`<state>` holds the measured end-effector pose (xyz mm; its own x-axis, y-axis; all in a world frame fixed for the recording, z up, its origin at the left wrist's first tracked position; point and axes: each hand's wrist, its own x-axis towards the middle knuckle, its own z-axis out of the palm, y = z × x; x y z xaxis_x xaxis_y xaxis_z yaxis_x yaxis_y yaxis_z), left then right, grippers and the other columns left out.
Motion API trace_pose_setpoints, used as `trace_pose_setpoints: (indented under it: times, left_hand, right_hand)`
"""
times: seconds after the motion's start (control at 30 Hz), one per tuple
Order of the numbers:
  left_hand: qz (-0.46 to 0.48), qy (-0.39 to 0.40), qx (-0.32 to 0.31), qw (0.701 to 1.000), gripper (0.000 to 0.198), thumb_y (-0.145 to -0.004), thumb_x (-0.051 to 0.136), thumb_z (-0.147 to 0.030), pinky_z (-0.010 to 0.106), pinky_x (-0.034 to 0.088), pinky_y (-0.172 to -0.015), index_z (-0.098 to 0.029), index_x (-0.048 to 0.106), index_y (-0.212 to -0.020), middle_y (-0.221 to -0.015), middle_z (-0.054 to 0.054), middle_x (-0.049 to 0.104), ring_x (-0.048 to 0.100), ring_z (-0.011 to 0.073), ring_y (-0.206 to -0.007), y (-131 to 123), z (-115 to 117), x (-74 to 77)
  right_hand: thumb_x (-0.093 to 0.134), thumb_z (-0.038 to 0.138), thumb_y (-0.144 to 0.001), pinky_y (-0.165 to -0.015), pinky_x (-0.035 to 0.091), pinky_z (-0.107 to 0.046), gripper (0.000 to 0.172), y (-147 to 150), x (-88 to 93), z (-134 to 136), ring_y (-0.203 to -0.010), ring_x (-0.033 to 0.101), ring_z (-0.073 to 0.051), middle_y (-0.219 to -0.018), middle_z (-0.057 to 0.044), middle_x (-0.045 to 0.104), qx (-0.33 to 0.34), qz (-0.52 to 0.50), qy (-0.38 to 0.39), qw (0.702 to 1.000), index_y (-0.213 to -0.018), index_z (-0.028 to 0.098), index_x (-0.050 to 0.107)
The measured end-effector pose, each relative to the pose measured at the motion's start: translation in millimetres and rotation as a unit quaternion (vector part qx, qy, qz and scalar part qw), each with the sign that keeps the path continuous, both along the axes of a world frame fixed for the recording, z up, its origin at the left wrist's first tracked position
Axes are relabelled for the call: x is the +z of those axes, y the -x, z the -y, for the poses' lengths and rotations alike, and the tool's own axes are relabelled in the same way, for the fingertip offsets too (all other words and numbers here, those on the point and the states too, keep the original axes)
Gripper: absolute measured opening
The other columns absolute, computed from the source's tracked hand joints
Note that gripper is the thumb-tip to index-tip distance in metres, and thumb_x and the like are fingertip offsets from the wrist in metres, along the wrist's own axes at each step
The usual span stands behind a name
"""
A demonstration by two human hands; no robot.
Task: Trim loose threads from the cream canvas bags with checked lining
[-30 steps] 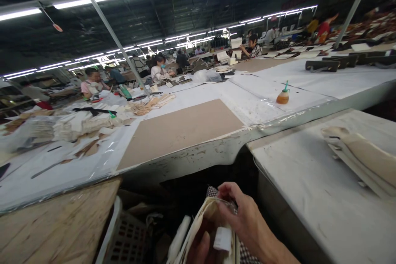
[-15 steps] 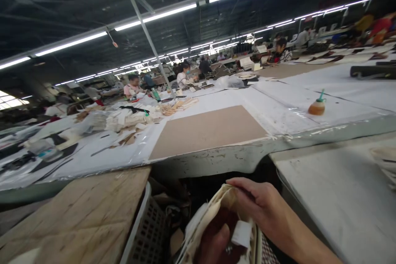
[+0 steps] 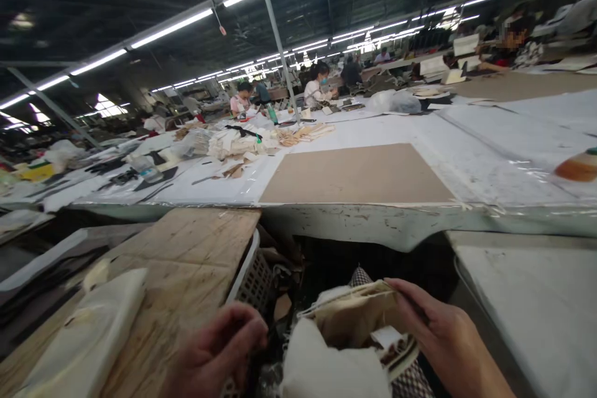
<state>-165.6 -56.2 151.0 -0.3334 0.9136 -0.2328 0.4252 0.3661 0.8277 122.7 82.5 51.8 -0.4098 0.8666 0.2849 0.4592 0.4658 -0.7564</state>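
Note:
My right hand [image 3: 441, 323] pinches the rim of a cream cloth bag [image 3: 359, 311] between thumb and fingers. The bag's mouth gapes toward me, with a small white label [image 3: 386, 337] inside and a pale flap [image 3: 326, 360] folded over its near side. Apart from the bag, to its left, my left hand [image 3: 228, 345] is slightly blurred. Its fingers are curled in, and nothing shows between them. Below the bag, checked cloth [image 3: 410, 382] is visible.
Ahead runs a white-covered table [image 3: 373, 130] with a brown board [image 3: 354, 174] and a glue bottle [image 3: 578, 166]. A wooden board [image 3: 186, 255] lies left beside a plastic basket [image 3: 254, 267]; a pale panel [image 3: 536, 286] stands right. Several people work farther back.
My left hand has come out of the bag and moved left. The bag's pale flap now folds over its near side. The view has turned left; my right hand still grips the rim.

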Motion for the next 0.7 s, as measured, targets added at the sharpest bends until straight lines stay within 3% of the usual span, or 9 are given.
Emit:
trace_pose_setpoints:
  times: [0.07,0.13,0.2,0.27,0.37,0.5,0.7]
  left_hand:
    - [-0.038,-0.007,0.002,0.999,0.036,-0.081,0.062,-0.056,0.021,0.043,-0.056,-0.021,0.065,-0.089,-0.07,-0.002,0.062,0.051,0.0116,-0.059,-4,-14,20.5]
    - [-0.069,0.056,-0.066,0.994,0.032,-0.075,0.071,-0.046,0.02,0.036,-0.052,-0.022,0.065,-0.095,-0.062,-0.006,0.057,0.048,0.0114,-0.057,-16,-36,32.1]
    - [-0.083,0.091,-0.146,0.982,0.029,-0.071,0.074,-0.036,0.019,0.032,-0.05,-0.021,0.067,-0.094,-0.067,-0.006,0.059,0.047,0.0107,-0.058,-28,-57,34.5]
    - [-0.086,0.085,-0.199,0.973,0.02,-0.071,0.072,-0.028,0.02,0.034,-0.053,-0.019,0.069,-0.089,-0.075,-0.005,0.063,0.049,0.0107,-0.062,-37,-72,29.5]
    - [-0.103,0.04,-0.23,0.967,0.012,-0.078,0.066,-0.026,0.022,0.039,-0.063,-0.018,0.071,-0.086,-0.079,-0.002,0.068,0.057,0.0139,-0.072,-38,-80,13.8]
    - [-0.135,-0.035,-0.278,0.95,0.02,-0.09,0.054,-0.031,0.023,0.043,-0.073,-0.02,0.071,-0.087,-0.086,0.001,0.069,0.062,0.016,-0.081,-30,-78,-5.3]
    - [-0.176,-0.029,-0.31,0.934,0.021,-0.09,0.055,-0.031,0.022,0.04,-0.066,-0.019,0.071,-0.084,-0.08,0.001,0.067,0.06,0.0141,-0.075,-24,-88,-7.2]
  right_hand:
    - [0.049,0.035,-0.095,-0.07,0.061,-0.02,0.03,3,-0.4,1,-0.078,0.076,-0.02,-0.097,-0.001,0.078,0.005,0.005,-0.01,1.0,-0.117,0.025,0.067]
    - [0.049,0.034,-0.094,-0.071,0.061,-0.019,0.03,7,0.5,4,-0.078,0.076,-0.019,-0.099,-0.001,0.078,0.004,0.007,-0.015,1.0,-0.117,0.025,0.067]
    - [0.049,0.034,-0.094,-0.073,0.061,-0.02,0.029,11,2.2,8,-0.079,0.076,-0.019,-0.102,-0.001,0.078,-0.015,-0.004,-0.013,1.0,-0.114,0.025,0.068]
    - [0.049,0.034,-0.094,-0.076,0.06,-0.021,0.028,13,4.6,11,-0.082,0.076,-0.019,-0.102,-0.001,0.077,-0.038,-0.027,-0.003,0.999,-0.111,0.026,0.069]
    - [0.047,0.035,-0.095,-0.074,0.058,-0.021,0.028,12,8.8,13,-0.081,0.075,-0.019,-0.098,-0.001,0.078,-0.042,-0.052,0.021,0.998,-0.11,0.026,0.069]
    - [0.046,0.036,-0.096,-0.07,0.057,-0.019,0.029,9,12.9,9,-0.08,0.074,-0.018,-0.092,-0.002,0.077,-0.017,-0.06,0.05,0.997,-0.107,0.024,0.07]
    - [0.045,0.03,-0.096,-0.071,0.056,-0.018,0.03,11,16.8,3,-0.082,0.074,-0.018,-0.089,-0.001,0.077,0.047,-0.046,0.047,0.997,-0.109,0.022,0.07]
